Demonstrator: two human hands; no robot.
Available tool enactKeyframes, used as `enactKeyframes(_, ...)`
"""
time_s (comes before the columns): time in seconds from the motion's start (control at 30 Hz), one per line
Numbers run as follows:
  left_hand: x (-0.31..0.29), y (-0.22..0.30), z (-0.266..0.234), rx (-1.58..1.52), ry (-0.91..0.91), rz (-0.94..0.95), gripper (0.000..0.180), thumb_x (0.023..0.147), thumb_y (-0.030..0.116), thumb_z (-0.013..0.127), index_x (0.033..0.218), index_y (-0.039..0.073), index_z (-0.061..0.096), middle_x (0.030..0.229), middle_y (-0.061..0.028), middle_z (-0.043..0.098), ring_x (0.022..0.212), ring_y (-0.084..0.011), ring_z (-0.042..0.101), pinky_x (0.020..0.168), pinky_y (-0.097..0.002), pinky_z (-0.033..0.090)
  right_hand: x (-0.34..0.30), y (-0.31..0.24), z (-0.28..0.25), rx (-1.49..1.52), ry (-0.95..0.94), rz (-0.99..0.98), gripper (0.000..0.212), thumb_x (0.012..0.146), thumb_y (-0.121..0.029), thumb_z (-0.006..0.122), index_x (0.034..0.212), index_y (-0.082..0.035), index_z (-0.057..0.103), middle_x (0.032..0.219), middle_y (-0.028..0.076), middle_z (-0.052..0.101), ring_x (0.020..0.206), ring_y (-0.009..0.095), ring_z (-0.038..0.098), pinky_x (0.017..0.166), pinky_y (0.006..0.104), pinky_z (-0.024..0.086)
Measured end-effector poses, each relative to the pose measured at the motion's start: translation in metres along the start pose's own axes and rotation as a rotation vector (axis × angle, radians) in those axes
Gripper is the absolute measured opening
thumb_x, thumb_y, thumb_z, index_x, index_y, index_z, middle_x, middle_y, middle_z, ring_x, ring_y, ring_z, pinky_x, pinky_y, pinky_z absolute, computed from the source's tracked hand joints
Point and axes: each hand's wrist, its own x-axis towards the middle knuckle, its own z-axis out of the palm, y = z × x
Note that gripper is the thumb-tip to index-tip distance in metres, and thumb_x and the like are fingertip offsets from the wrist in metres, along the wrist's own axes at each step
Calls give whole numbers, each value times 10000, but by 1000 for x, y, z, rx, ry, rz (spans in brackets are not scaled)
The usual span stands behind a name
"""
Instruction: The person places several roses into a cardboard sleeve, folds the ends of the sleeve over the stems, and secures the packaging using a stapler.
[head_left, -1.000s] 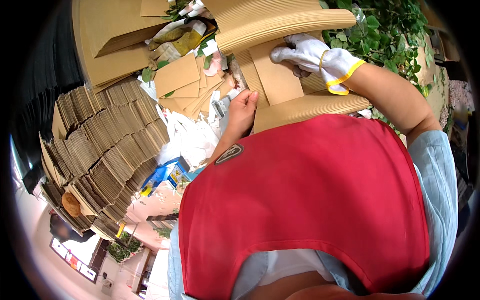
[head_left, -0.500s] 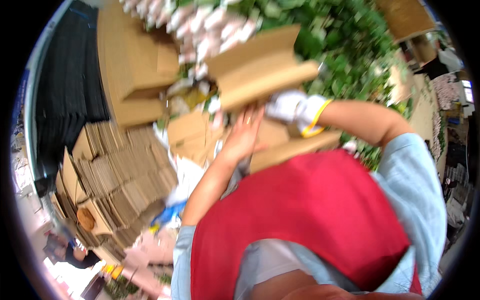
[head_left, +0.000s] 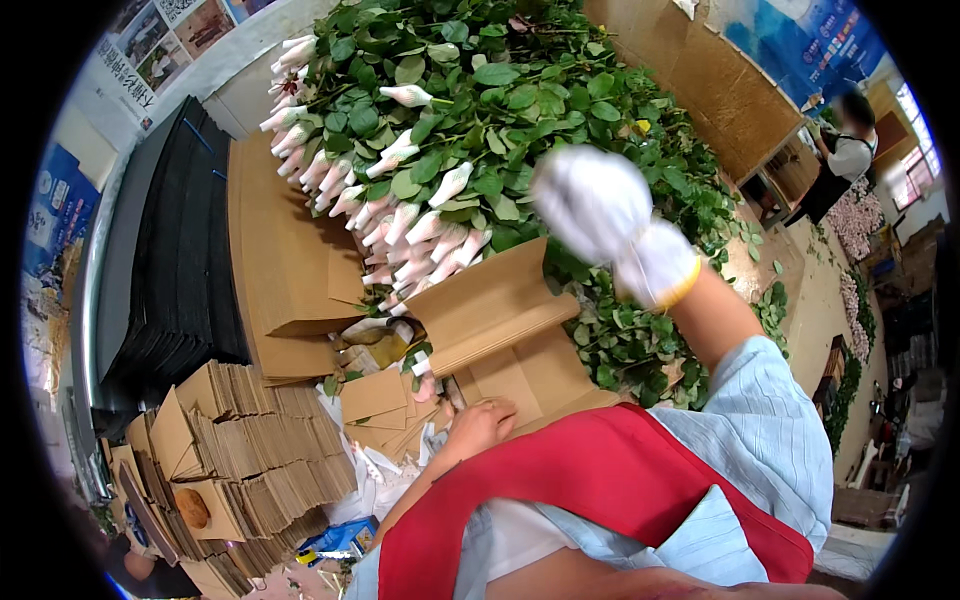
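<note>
My bare left hand (head_left: 482, 424) lies on a brown cardboard sheet (head_left: 507, 372) in front of me, fingers stretched out and fairly flat. My right hand (head_left: 597, 208), in a white glove with a yellow cuff, is raised over the leaves to the right; it is blurred, so its fingers and anything in them cannot be made out. Just beyond the left hand, a curled brown cardboard piece (head_left: 490, 310) rests with its edge bent. Behind it lies a large heap of roses (head_left: 425, 228) with pale, sleeved heads to the left and green leafy stems (head_left: 500, 100) to the right.
Large brown cardboard sheets (head_left: 285, 230) stand at the left beside a stack of black sheets (head_left: 180, 250). Bundled folded cardboard (head_left: 260, 440) is piled at the lower left. A brown board (head_left: 690, 90) edges the heap at the far right. Another person (head_left: 848, 150) stands beyond it.
My right hand has lifted off the cardboard and moved up over the leaves. My left hand has stayed by the cardboard. The view has shifted, showing more of the rose heap.
</note>
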Motion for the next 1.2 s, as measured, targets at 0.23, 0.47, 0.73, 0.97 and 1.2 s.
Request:
enactKeyframes(0.23, 2, -30, 15, 35, 15, 82, 93, 799, 127, 664, 837, 62, 719, 1002, -76, 712, 996, -262, 655, 848, -367, 529, 33, 132, 17, -463, -65, 578, 307, 795, -140, 563, 1101, -135, 586, 997, 156, 676, 915, 353, 658, 784, 432, 543)
enactKeyframes(0.47, 3, -47, 17, -98, 4, 113, 146, 808, 121, 639, 912, 48, 711, 1015, -100, 699, 1058, -285, 617, 924, -383, 485, -107, 92, -81, -125, 316, 44, 255, 813, 98, 543, 1001, -49, 634, 868, 150, 660, 774, 279, 656, 677, 374, 552)
enactKeyframes(0.73, 15, -23, -16, -376, -417, -255, 303, 862, 270, 676, 1120, 114, 698, 1111, -130, 667, 1081, -281, 589, 991, -366, 416, -178, 33, -39, -464, -858, 329, 166, 832, -43, 549, 962, -87, 642, 813, 151, 638, 804, 306, 655, 719, 399, 552)
enactKeyframes(0.97, -5, -40, -2, -193, -191, 16, 377, 783, 243, 769, 1136, 135, 692, 1099, -88, 652, 1079, -277, 537, 954, -371, 424, 65, 111, 63, -463, -2, -129, 336, 817, -168, 586, 1148, -125, 546, 1079, 140, 656, 960, 305, 648, 825, 414, 540)
enactKeyframes(1.2, -22, -36, 9, -297, 7, -116, 332, 770, 181, 758, 1067, 70, 658, 1083, -108, 634, 1061, -298, 577, 929, -381, 458, 60, 61, -14, -341, 111, -287, 125, 825, -157, 604, 904, -74, 653, 841, 133, 652, 758, 309, 636, 665, 399, 540)
